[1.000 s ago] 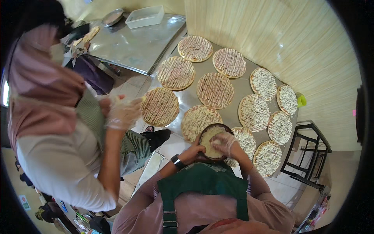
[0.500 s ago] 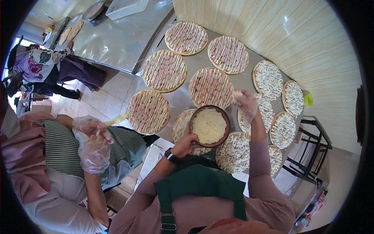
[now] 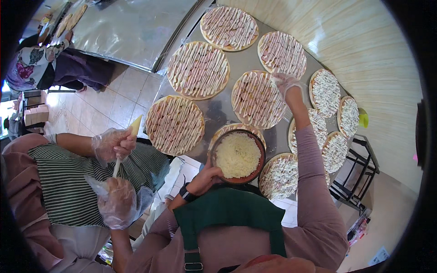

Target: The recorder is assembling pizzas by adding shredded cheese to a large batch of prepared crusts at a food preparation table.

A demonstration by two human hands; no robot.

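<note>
My left hand (image 3: 205, 179), with a dark watch at the wrist, grips the near left rim of a round reddish-brown bowl (image 3: 261, 169). Pale grated cheese (image 3: 237, 155) fills the bowl. My right hand (image 3: 289, 86), in a clear plastic glove, is stretched out over the upper right edge of the middle pizza (image 3: 258, 101). Its fingers are drawn together, with a whitish pinch of grated cheese at their tips. That pizza bears pinkish topping and white sauce stripes. Under the bowl, another striped pizza (image 3: 223, 132) is partly hidden.
Several striped pizzas (image 3: 198, 70) lie on the metal table (image 3: 218, 111); to the right, several are covered in white shreds (image 3: 325, 93). At left, a co-worker's gloved hands (image 3: 116, 143) hold a pale piping bag (image 3: 135, 126). A black metal frame (image 3: 357, 166) stands beyond the table's right side.
My right hand has moved farther away across the table. The bowl has shifted slightly left and nearer in the picture. The co-worker's hands have separated, and the piping bag now points up.
</note>
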